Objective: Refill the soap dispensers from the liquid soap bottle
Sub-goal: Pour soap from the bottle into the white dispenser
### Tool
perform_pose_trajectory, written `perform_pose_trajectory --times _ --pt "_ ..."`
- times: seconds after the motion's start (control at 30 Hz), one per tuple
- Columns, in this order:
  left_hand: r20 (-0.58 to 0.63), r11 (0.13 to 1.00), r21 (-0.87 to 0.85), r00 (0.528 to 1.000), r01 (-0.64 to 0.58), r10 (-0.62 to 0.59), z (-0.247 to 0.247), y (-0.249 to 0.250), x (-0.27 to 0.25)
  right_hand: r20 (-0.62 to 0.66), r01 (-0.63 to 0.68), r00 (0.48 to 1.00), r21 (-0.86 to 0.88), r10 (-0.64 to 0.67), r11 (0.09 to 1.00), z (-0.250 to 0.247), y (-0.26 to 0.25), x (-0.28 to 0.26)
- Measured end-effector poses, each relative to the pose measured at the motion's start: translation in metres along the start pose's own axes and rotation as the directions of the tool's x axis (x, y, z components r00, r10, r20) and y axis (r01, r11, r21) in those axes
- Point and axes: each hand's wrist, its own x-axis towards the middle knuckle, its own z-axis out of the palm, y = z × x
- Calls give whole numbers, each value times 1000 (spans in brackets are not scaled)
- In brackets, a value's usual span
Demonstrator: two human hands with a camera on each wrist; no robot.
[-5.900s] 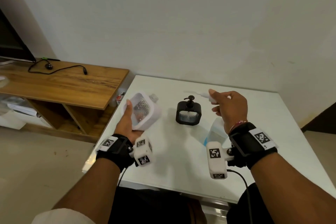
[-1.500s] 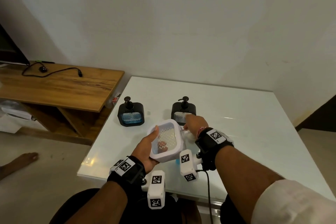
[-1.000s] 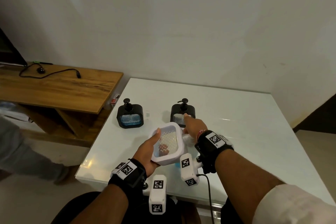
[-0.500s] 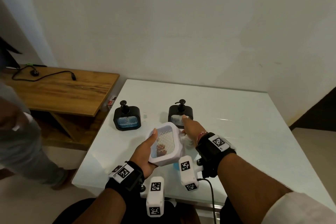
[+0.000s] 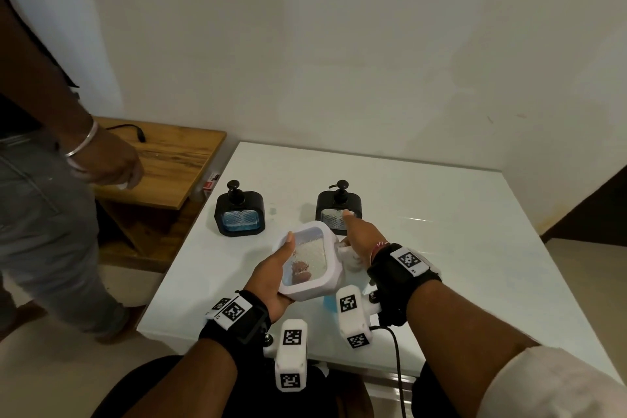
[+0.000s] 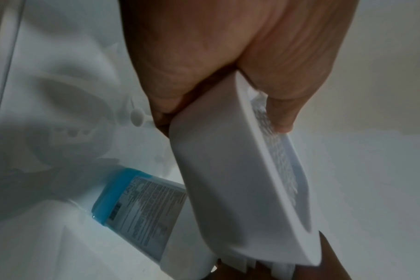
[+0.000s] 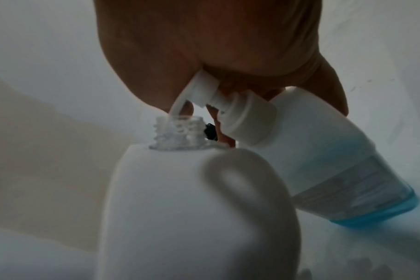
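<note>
My left hand grips a white square soap dispenser, tilted, with its pump off and its clear threaded neck bare. My right hand holds the white liquid soap bottle with blue soap at its base, leaning over, and presses its pump head. The bottle's spout points down into the dispenser's neck. In the left wrist view the bottle lies behind the white dispenser. Two black dispensers stand further back on the white table: one on the left with blue soap, one on the right.
Another person stands at the left by the table, one hand hanging over a wooden bench that carries a black cable. A white wall runs behind the table. A cable hangs from my right wrist camera at the near table edge.
A person has walked in from the left and now stands close beside the table. My hands keep the white dispenser and the bottle together in about the same place.
</note>
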Motion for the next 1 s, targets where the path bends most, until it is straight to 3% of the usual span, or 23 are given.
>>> perform_pose_trajectory --times 0.2,0.47,0.67,0.9,1.0 --pt "-26 999 33 1000 18 -17 6 1 0 -83 -22 997 -191 6 981 0 -2 -5" --pt "5 1000 11 1000 17 -17 8 1 -4 -3 12 1000 1 -12 1000 -2 -4 -2" --pt "-16 1000 25 1000 13 -12 9 2 -2 -43 -25 999 -120 20 993 0 0 -4" --pt "2 1000 13 1000 -1 1 9 3 -3 -11 22 1000 26 -21 999 -3 -3 -4" --pt "-2 1000 15 1000 -2 2 11 4 -4 -43 14 999 -66 -17 998 -2 -4 -4"
